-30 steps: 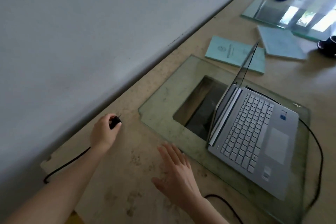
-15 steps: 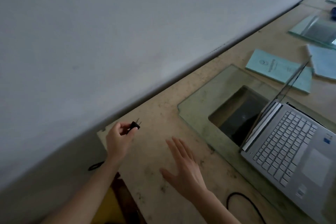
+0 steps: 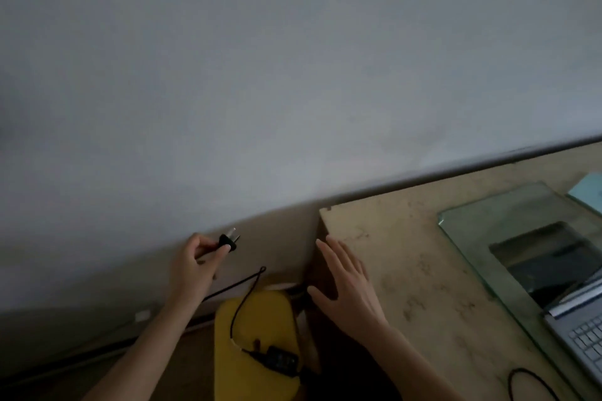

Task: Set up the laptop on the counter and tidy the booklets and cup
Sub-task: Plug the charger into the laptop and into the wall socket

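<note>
Left hand [image 3: 195,265] fingers pinch plug [image 3: 227,241] beyond surface [image 3: 407,257] end; right hand [image 3: 347,290] fingers released. Risk: cord [image 3: 239,298] snags yellow stool [image 3: 257,348], drags laptop [image 3: 583,335].

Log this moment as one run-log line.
left hand: pinching black two-prong power plug, beyond counter end | right hand: open, flat at beige counter edge | silver laptop: open | plug: not inserted

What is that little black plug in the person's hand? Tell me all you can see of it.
The plug is small and black, with two pale metal prongs pointing up and right toward the wall. The left hand pinches it, held in the air past the counter's end. Its thin black cord trails down over a yellow seat.
</note>
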`<act>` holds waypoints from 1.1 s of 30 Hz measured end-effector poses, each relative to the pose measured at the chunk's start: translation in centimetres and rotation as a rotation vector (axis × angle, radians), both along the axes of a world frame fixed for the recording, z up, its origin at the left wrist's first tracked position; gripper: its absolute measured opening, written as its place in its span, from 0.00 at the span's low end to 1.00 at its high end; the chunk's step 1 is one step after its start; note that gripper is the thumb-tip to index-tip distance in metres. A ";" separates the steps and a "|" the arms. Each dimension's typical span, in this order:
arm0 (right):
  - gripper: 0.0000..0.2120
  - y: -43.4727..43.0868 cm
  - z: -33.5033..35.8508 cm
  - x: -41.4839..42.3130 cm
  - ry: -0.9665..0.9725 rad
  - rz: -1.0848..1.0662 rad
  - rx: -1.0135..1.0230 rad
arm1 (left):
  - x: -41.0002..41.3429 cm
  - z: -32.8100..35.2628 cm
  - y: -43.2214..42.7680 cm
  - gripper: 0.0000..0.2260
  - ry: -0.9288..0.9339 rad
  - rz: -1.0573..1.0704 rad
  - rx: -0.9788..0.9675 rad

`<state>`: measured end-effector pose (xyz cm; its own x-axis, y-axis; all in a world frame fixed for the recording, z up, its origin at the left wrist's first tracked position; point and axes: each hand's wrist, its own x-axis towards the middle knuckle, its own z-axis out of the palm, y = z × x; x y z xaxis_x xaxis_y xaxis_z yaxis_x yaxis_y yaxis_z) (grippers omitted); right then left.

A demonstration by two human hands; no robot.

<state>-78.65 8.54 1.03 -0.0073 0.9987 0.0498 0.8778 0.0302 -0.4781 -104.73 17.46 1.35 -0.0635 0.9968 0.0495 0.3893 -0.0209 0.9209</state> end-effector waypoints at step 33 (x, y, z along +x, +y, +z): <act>0.44 19.2 -30.7 -28.7 -0.875 1.158 0.335 | -23.0 -34.3 -9.3 0.08 0.268 0.687 -0.099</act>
